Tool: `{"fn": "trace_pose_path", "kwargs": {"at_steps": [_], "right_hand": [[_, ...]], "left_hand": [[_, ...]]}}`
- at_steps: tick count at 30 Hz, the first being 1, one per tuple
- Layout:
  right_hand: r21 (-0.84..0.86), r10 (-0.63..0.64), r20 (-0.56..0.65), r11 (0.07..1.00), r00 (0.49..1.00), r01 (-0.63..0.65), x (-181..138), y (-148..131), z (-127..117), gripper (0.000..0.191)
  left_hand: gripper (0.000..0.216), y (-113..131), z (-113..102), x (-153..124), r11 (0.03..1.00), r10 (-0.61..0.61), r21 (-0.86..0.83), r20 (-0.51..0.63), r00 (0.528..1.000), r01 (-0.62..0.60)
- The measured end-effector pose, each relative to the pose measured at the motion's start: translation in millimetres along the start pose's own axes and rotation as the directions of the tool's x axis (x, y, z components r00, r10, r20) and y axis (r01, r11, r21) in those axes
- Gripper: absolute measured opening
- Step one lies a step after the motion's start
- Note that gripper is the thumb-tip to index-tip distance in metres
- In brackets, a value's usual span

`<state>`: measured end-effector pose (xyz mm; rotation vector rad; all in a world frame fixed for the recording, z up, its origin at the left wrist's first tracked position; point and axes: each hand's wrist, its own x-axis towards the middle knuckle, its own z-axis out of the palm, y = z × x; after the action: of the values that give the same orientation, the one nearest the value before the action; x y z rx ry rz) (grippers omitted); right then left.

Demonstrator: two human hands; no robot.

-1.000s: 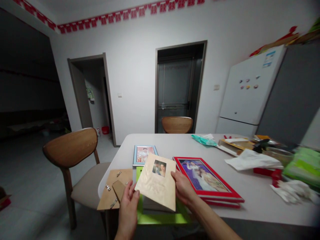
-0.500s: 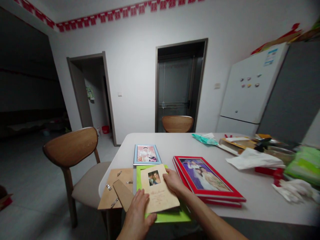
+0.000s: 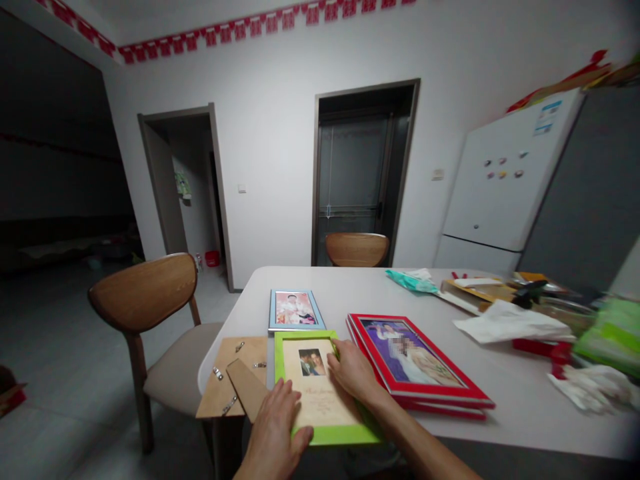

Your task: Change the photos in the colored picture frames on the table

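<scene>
Green frame lies on the white table at the lower centre of the frame of view, its near edge by the table's front edge. A cream sheet with a small picture of two people in its upper part fills the opening, green border showing around it; the hands and right arm hide some of the edges.

The left hand rests on the lower left of the green frame, fingers together, thumb set apart near the bottom border, a wide, loose hold. The right hand lies over the upper right of the sheet with bent fingers; whether it grips anything cannot be told.

Left of the green frame, in the lower left of the view, is a brown backing board with metal clips and a stand. A blue frame lies just beyond the green one. To the right sits a red frame on top of another red one. White gloves lie at the far right, near a green packet.
</scene>
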<state>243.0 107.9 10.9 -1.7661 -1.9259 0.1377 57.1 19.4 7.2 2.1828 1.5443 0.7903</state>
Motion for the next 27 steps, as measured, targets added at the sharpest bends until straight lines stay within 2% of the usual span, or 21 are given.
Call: {"fn": "trace_pose_path", "kwargs": {"at_steps": [4,8,10,12,14,16,18,21,24,27], "right_hand": [[0.112,-0.113,-0.01,0.987,0.993,0.114,-12,-12,-3,0.033],[0.198,-0.271,0.034,0.945,0.962,0.26,-27,-50,1,0.03],[0.185,-0.36,0.062,0.921,0.931,0.343,-32,-74,7,0.031],[0.139,-0.433,0.13,0.899,0.892,0.416,-36,-98,17,0.037],[0.07,-0.45,0.198,0.893,0.871,0.445,-38,-116,29,0.047],[0.026,-0.436,0.222,0.897,0.872,0.442,-38,-127,38,0.047],[0.05,-0.429,0.202,0.902,0.881,0.428,-38,-132,43,0.038],[0.188,-0.419,0.121,0.9,0.9,0.394,-39,-128,37,0.031],[0.301,-0.412,0.027,0.872,0.911,0.386,-44,-114,16,0.034],[0.338,-0.418,-0.012,0.853,0.908,0.397,-50,-88,-12,0.032]], "left_hand": [[0.052,-35,-16,-12,0.995,-0.009,0.093,-0.134,0.991,0.021],[0.061,-81,-38,-20,0.942,-0.151,0.272,-0.185,0.971,0.198],[0.059,-99,-41,-20,0.901,-0.203,0.343,-0.21,0.956,0.266],[0.053,-112,-40,-19,0.882,-0.199,0.381,-0.229,0.953,0.276],[0.046,-120,-36,-18,0.883,-0.157,0.398,-0.253,0.955,0.251],[0.043,-126,-36,-18,0.888,-0.113,0.4,-0.291,0.95,0.228],[0.04,-128,-38,-19,0.897,-0.077,0.386,-0.341,0.937,0.214],[0.036,-120,-46,-19,0.922,-0.009,0.347,-0.421,0.907,0.17],[0.035,-95,-49,-17,0.945,0.071,0.314,-0.457,0.887,0.087],[0.038,-62,-40,-12,0.959,0.125,0.283,-0.402,0.907,-0.007]]}}
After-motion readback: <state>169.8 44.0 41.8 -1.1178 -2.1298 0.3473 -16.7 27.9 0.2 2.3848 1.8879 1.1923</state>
